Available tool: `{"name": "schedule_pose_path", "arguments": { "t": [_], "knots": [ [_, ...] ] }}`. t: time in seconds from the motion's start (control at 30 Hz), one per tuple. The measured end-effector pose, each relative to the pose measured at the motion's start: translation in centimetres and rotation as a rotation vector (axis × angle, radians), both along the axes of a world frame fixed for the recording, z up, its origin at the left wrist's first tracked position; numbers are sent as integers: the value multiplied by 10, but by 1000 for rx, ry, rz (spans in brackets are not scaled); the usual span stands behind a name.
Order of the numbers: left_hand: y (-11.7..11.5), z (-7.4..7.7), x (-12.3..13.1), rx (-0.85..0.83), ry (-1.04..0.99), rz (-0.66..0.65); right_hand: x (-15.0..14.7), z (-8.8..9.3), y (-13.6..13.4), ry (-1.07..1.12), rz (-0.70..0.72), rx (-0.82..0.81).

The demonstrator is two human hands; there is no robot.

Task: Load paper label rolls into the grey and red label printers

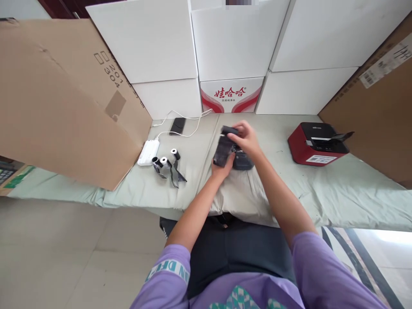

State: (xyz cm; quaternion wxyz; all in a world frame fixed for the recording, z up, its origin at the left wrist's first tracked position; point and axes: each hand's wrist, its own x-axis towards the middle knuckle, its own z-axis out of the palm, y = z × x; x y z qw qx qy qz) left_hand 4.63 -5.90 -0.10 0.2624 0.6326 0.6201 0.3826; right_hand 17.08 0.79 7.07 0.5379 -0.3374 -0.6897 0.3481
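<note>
Left hand grips black rectangular plastic case, contents indistinct | right hand pinches black cylinder | inside front edge of green cloth-covered desk

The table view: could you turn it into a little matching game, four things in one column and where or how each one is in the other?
Things
1. Red-and-black machine
2. White block
3. Small rolls
4. Blurred dark block

Place or state
A. Three grouped together
B. In the left hand
C. Cable at one end
D. Right side of the covered table

Pairs: 1-D, 2-C, 3-A, 4-B
</note>
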Motion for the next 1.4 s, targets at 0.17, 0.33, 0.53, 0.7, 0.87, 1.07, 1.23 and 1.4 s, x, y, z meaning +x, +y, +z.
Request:
{"name": "schedule_pose_path", "arguments": {
  "t": [0.17, 0.33, 0.53, 0.7, 0.87, 1.07, 1.23, 1.4],
  "knots": [
    [-3, 8, -2, 8, 93, -43, 74, -28, -9, 207, -134, -82],
    [-4, 11, -5, 13, 24, -15, 77, -51, 2, 23, -165, -106],
    [-2, 6, -9, 14, -28, -15, 71, -57, 8, -218, -82, -110],
    [0, 1, -12, 23, -62, -18, 68, -57, 7, -370, -173, -84],
    [0, -2, -13, 23, -79, -33, 60, -61, 14, -177, -304, -180],
    [0, -4, -15, 41, -128, -62, 66, -65, 18, 103, -128, -305],
    [2, -5, -15, 119, -161, -140, 80, -62, 11, 4, 17, -391],
    [5, -11, -16, 222, -73, -219, 89, -54, 7, -95, 91, -448]
  ]
}}
